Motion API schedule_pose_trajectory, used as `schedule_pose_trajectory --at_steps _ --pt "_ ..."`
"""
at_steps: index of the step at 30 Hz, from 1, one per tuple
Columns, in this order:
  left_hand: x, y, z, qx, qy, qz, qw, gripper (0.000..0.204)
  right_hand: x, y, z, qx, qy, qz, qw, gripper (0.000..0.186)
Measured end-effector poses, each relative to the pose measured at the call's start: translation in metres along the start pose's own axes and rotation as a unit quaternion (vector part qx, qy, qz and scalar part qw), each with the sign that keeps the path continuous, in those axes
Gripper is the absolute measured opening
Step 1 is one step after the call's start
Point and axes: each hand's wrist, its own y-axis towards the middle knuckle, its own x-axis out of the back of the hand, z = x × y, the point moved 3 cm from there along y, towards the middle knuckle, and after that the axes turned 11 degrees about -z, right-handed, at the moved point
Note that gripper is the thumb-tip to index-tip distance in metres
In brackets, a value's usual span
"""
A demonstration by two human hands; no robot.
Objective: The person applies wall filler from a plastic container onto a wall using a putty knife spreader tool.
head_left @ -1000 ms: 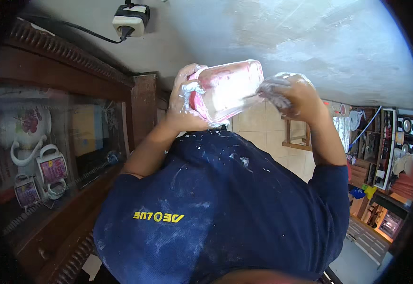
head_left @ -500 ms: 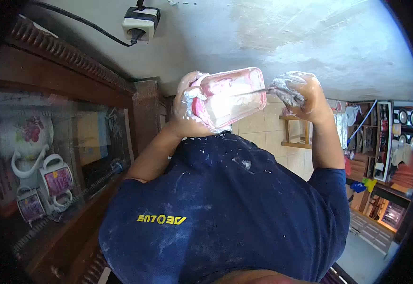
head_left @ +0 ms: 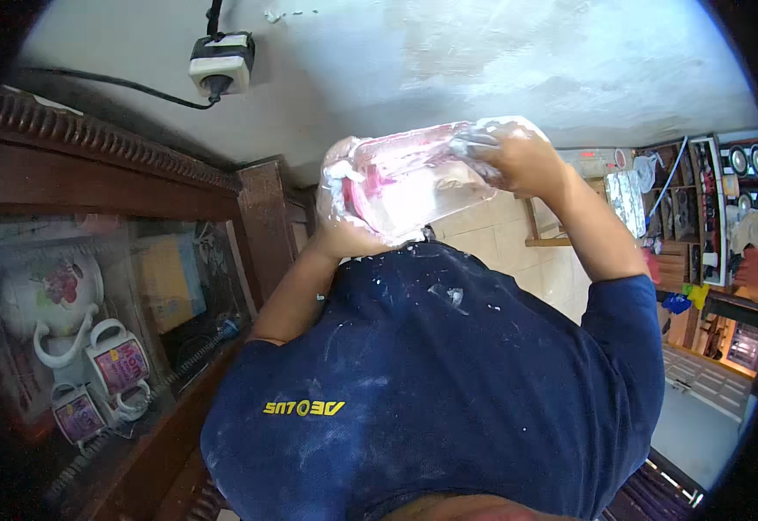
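Pink tub (head_left: pixel 418 193) in L grip (head_left: pixel 337 201), R end nr R grip (head_left: pixel 518 156).

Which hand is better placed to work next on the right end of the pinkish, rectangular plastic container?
Probably the right hand: it overlaps the container near that end, while the left hand grips the opposite end and seems to support it.

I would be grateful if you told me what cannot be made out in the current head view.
All in the head view:
Whether the right hand holds anything: its own smeared fingers hide it.
The far side of the pinkish container: turned away from the camera.
Some fingers of the left hand: partly covered by white smears.
Items on the shelves: too small, near the fisheye rim.
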Motion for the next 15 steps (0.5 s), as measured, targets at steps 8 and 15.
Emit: schedule_pose_trajectory --at_steps 8,15 --pt "-0.087 0.008 0.008 -0.010 0.097 -0.017 0.995 0.116 0.019 -0.083 -0.058 -0.115 0.127 -0.022 0.985 0.043" --pt "-0.193 0.013 0.040 -0.015 0.181 -0.023 0.983 0.111 0.033 -0.190 -0.121 -0.209 0.234 -0.223 0.923 0.036"
